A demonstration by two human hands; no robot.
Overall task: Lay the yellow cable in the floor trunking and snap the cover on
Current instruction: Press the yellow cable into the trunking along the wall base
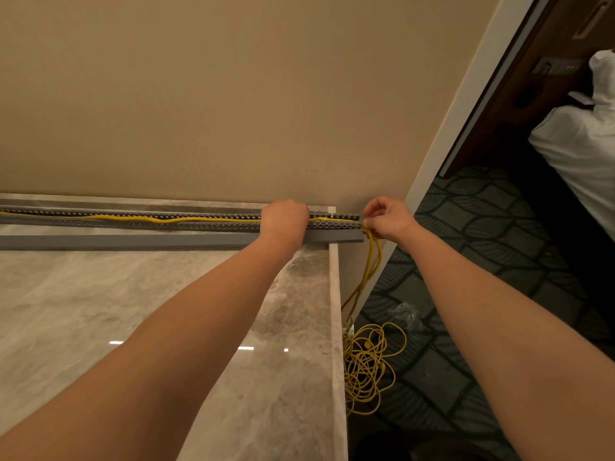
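Observation:
A grey slotted trunking (133, 219) runs along the foot of the beige wall on the marble slab. The yellow cable (159, 219) lies loosely inside it and wavers from the left edge to the right end. My left hand (284, 217) is closed over the trunking near its right end, pressing on the cable there. My right hand (387, 217) pinches the cable just past the trunking's right end, where it drops down to a tangled coil (366, 364) on the carpet. The flat grey cover (149, 241) lies on the marble just in front of the trunking, unattached.
The marble slab (100, 311) ends in a raised edge (336, 311) on the right, with dark patterned carpet (482, 261) below. A crumpled clear plastic wrapper (404, 312) lies on the carpet. A white door frame (456, 111) and white bedding (579, 141) are at the right.

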